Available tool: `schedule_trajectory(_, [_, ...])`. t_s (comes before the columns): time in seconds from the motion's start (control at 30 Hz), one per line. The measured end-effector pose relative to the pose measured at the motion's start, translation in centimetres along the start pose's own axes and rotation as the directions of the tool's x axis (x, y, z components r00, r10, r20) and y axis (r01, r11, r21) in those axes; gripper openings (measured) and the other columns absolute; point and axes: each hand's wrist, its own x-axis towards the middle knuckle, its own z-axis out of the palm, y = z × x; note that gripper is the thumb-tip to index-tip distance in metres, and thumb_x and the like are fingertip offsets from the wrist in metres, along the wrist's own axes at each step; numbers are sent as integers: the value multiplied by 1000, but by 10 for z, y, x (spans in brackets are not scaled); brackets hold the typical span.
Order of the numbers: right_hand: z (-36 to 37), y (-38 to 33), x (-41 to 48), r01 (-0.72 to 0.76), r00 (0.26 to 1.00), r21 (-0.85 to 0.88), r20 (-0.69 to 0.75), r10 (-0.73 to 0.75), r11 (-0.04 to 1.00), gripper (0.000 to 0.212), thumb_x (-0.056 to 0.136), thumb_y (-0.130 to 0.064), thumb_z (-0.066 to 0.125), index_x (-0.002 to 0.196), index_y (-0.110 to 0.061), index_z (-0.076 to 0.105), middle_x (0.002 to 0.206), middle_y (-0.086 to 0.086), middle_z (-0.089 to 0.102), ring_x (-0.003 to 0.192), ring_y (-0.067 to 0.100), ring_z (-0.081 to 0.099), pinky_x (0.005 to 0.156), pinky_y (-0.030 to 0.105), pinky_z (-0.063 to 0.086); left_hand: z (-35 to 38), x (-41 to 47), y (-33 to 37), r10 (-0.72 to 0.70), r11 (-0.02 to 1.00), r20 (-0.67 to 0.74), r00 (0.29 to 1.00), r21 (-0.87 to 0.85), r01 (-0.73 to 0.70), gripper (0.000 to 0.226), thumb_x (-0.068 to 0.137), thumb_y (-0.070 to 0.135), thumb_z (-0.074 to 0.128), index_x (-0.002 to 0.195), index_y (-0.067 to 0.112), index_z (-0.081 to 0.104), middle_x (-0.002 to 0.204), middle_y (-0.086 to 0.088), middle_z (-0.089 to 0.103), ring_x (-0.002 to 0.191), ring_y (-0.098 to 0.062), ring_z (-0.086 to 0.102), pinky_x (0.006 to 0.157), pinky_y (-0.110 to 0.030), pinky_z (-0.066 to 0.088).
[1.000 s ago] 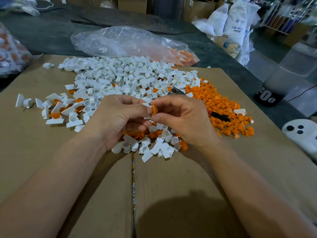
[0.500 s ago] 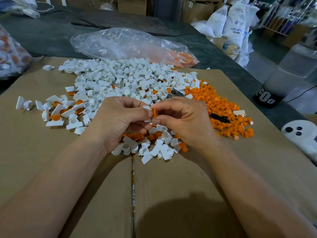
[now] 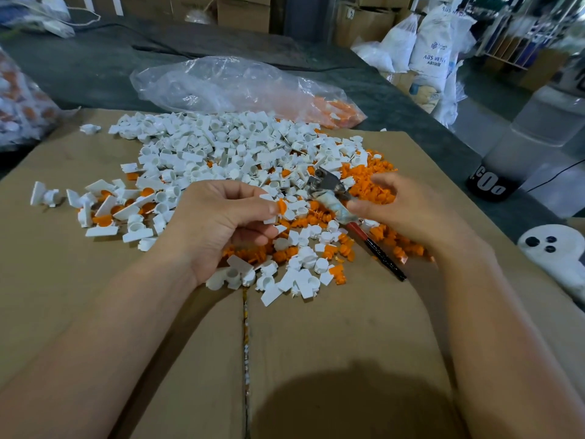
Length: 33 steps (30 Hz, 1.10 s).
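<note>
**Desk:** Head view, at the workbench. What does your left hand (image 3: pixel 221 226) have?

**Caption:** Your fingers are curled, and thumb and fingertips pinch a white piece (image 3: pixel 269 220) with an orange cap (image 3: pixel 280 205), held over the near edge of the pile of white pieces (image 3: pixel 221 147).

**Desk:** And your right hand (image 3: pixel 411 213)?

**Caption:** It is half curled. Your thumb and forefinger pinch the taped handle of the cutters (image 3: pixel 332 196), just right of the capped piece. The metal head points away over the orange parts (image 3: pixel 370 172), and the red-and-black handle slants down toward the cardboard (image 3: pixel 348 343). A clear plastic bag (image 3: pixel 221 83) lies behind the pile.
</note>
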Motion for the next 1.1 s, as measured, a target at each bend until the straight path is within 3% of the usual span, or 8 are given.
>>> schedule_trajectory(0.1, [0,2,1,-28,983,-167,176,57,986,102,59,-72,55,143,-20,29,148,3,32,133,22,33,104,37,31,1,0,0,-1,1000,-1,1000,-1,1,28,46,13,69,70,2,62,50,-4,62,42,-13,60,39,-16,47])
schedule_trajectory(0.23, [4,0,2,42,974,-264,227,20,964,93,62,-67,62,139,-22,35,137,5,41,124,22,39,99,39,37,0,2,-1,-9,1000,-7,1000,-17,9,26,48,12,69,71,2,61,51,-5,62,43,-13,61,39,-16,47])
schedule_trajectory(0.43, [11,-2,3,20,989,-274,149,22,962,80,67,-54,71,134,-22,42,127,3,44,114,20,42,80,30,36,-1,5,-6,-25,999,1,1000,-35,25,26,53,11,70,75,2,61,53,-6,64,46,-13,63,40,-16,47])
schedule_trajectory(0.63, [10,-7,1,15,997,-269,-65,-34,963,41,69,-36,66,107,-21,63,84,-6,54,77,13,46,57,28,37,-1,8,-9,-7,997,-14,1000,-79,6,7,75,-1,66,74,1,60,50,-4,62,47,-14,63,41,-17,48])
schedule_trajectory(0.8, [9,-9,1,72,985,-238,-135,-107,969,18,77,-26,55,90,-16,61,75,0,55,67,15,46,52,23,33,0,8,-10,38,990,-33,999,-135,-42,18,59,9,70,73,6,59,54,-4,63,50,-14,64,44,-19,51])
schedule_trajectory(0.87, [8,-12,-1,115,973,-148,-182,-141,982,5,80,-16,52,82,-13,56,65,-3,47,59,11,41,49,25,31,1,9,-10,58,986,-50,997,-155,-65,15,63,7,69,74,6,59,55,-4,64,50,-14,63,44,-19,50])
schedule_trajectory(0.93, [7,-15,-4,175,954,-62,-237,-185,983,8,83,-11,52,77,-15,53,61,-7,44,56,8,40,47,22,29,1,10,-10,81,981,-74,994,-171,-92,12,68,5,69,74,6,59,56,-3,64,50,-14,63,44,-18,49])
schedule_trajectory(1.1, [10,-28,-15,323,934,-49,-147,-327,945,16,82,-10,55,96,-14,61,76,-4,58,66,10,49,59,18,39,-1,13,-11,140,971,-139,980,-174,-164,11,79,2,66,73,10,61,57,0,64,53,-14,64,47,-19,50])
